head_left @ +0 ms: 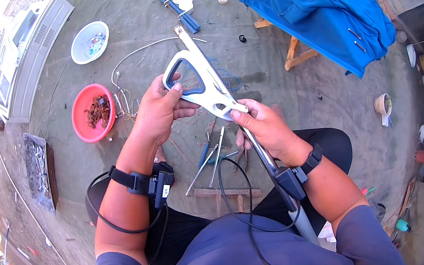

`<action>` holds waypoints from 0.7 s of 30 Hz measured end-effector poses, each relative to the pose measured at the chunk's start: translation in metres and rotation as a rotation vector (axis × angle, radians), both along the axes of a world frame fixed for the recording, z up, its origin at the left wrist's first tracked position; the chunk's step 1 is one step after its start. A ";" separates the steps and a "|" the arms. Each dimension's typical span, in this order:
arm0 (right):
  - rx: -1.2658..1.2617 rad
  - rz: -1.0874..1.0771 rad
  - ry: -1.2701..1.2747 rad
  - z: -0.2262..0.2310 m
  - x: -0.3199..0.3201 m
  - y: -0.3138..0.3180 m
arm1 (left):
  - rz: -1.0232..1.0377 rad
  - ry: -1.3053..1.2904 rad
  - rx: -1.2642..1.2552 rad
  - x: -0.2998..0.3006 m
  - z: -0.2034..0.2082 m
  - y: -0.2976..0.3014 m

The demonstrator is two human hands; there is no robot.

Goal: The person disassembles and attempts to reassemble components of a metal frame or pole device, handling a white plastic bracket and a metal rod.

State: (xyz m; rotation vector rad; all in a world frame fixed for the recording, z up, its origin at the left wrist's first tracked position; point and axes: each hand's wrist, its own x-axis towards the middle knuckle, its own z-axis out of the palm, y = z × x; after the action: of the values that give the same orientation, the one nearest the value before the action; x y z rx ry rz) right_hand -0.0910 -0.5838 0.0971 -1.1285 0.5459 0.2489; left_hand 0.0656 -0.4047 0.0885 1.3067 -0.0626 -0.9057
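My left hand [161, 106] grips a white loop handle [214, 104] with a dark grey lining inside its loop, thumb on the rim nearest me. My right hand [266, 128] closes around the handle's narrow lower end and the shiny metal tube [210, 66] behind it. The tube runs slantwise, from an open upper end ahead of me down past my right wrist to a grey lower section [302, 225] by my right thigh. Whether handle and tube are joined, I cannot tell. Below my hands, long thin metal tools [218, 156] lie on the ground.
To the left stand a red basin [78, 116] with brown scraps, a white basin [76, 49] and a metal tray [36, 187]. Loose wire [126, 97] and dark blue tubes [177, 10] lie ahead. A blue cloth [309, 9] drapes a wooden stand [293, 52] at far right.
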 end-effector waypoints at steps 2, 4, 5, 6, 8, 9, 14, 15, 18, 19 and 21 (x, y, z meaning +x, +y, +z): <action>0.006 -0.011 0.014 0.000 0.000 0.000 | -0.002 -0.011 -0.004 0.000 -0.001 0.001; 0.012 -0.011 0.023 0.000 -0.001 -0.001 | 0.004 -0.019 -0.012 -0.001 -0.001 0.001; 0.035 -0.027 0.014 0.000 -0.001 -0.002 | 0.010 -0.022 -0.018 -0.002 0.000 0.002; 0.059 -0.042 0.005 0.000 -0.001 -0.003 | 0.016 -0.025 -0.024 -0.003 0.001 0.002; 0.088 -0.064 -0.004 0.001 -0.001 -0.002 | 0.021 -0.021 -0.035 -0.006 0.001 0.004; 0.092 -0.070 -0.005 0.002 -0.001 -0.002 | 0.023 -0.020 -0.040 -0.006 0.000 0.005; 0.118 -0.071 -0.007 0.000 0.000 -0.005 | 0.037 -0.023 -0.076 -0.008 -0.005 0.008; 0.126 -0.070 -0.005 -0.001 0.000 -0.005 | 0.043 -0.016 -0.081 -0.009 -0.005 0.009; 0.175 -0.084 0.004 -0.004 -0.001 -0.006 | 0.038 -0.015 -0.095 -0.011 -0.005 0.010; 0.199 -0.088 0.005 -0.004 0.000 -0.006 | 0.043 -0.013 -0.106 -0.011 -0.006 0.011; 0.202 -0.064 -0.006 -0.004 0.001 -0.007 | 0.053 -0.008 -0.129 -0.011 -0.010 0.014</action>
State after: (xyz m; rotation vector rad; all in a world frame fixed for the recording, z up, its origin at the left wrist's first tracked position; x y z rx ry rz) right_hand -0.0904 -0.5907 0.0933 -0.9140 0.5387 0.2395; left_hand 0.0547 -0.3906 0.0781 1.1871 -0.0901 -0.8380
